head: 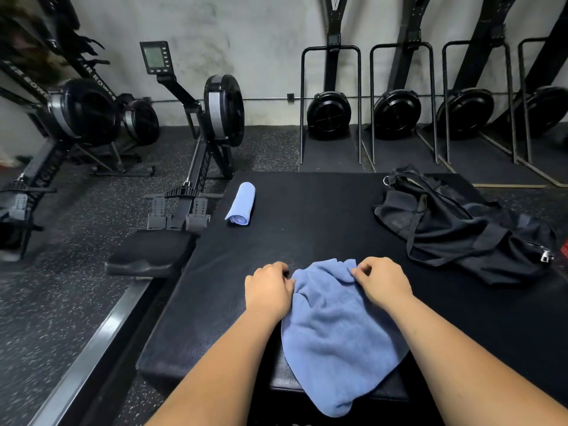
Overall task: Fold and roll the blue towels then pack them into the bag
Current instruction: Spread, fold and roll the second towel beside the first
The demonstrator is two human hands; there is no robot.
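Loose towel (335, 327), pinched by left grip (269, 290) and right grip (382, 282), awaits folding; rolled towel (241, 204) lies outside the bag (461, 229).

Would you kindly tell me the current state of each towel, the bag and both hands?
Loose towel, unfolded and crumpled on the mat, near end hanging over its edge.
Rolled towel, fully rolled, lying far left on the mat.
Bag, limp and slumped, far right.
Left hand, pinching the loose towel's far edge.
Right hand, pinching the same edge.
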